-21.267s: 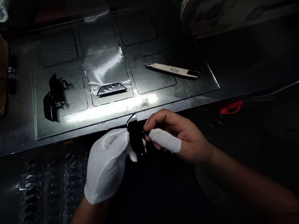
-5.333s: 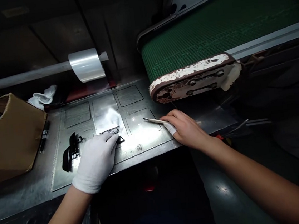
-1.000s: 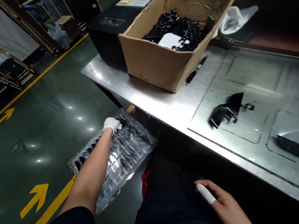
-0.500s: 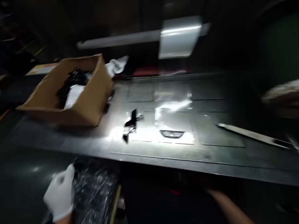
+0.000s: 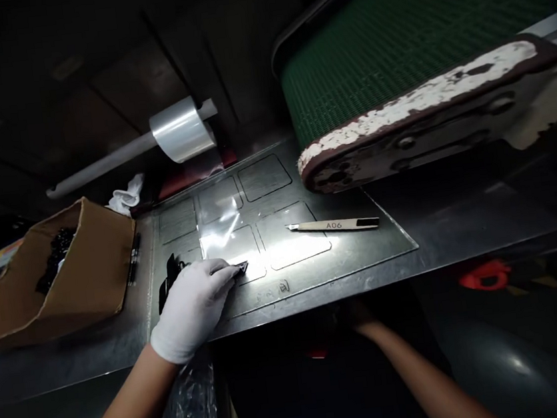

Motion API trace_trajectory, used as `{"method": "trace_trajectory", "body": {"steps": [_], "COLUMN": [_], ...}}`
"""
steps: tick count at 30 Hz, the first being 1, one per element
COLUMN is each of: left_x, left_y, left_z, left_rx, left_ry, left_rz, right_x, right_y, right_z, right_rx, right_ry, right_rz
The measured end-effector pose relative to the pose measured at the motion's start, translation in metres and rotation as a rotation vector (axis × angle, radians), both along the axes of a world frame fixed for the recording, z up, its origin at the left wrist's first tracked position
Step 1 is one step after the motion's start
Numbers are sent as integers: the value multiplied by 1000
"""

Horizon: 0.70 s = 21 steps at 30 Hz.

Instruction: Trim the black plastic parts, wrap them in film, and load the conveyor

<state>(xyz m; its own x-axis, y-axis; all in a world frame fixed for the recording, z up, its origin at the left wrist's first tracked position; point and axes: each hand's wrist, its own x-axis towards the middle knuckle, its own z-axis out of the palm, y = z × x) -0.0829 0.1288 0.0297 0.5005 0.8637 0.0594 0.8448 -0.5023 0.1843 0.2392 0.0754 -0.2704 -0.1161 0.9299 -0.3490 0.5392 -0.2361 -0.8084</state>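
Observation:
My left hand (image 5: 192,307), in a white glove, reaches over the metal table and pinches the small dark part (image 5: 241,267) at its fingertips. Partly behind that hand lies a glossy black piece (image 5: 168,280) on the transparent sheet (image 5: 293,271). To the right of the hand rests a pale-handled blade tool (image 5: 333,225) marked A06. My right arm comes in below the table edge; the right hand (image 5: 358,315) is in deep shadow, its fingers hidden.
An open cardboard box (image 5: 87,274) with black items stands at the left. Behind the table is a film roll (image 5: 182,130) on a bar. A green belt conveyor (image 5: 405,40) overhangs the right rear. A white cloth (image 5: 127,196) lies beyond the box.
My left hand has moved from beside the plastic-wrapped trays up onto the table and taken hold of the small dark part. The view has turned right, showing more conveyor.

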Motion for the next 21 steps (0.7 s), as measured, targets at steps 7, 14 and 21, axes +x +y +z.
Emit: {"method": "trace_trajectory", "body": {"steps": [7,14,21], "left_x": [-7,-33,2], "left_y": [9,9,13], "left_z": [7,20,10], "left_rx": [-1,239,123], "left_ry": [-13,-247,2], "left_rz": [-7,268,4], "right_x": [-3,1,-4], "right_y": [7,5,8], "right_z": [-17,-19,-26], "right_rx": [-216,-264,-242], "right_ry": [27,51,60], "right_rz": [89,126,133]}}
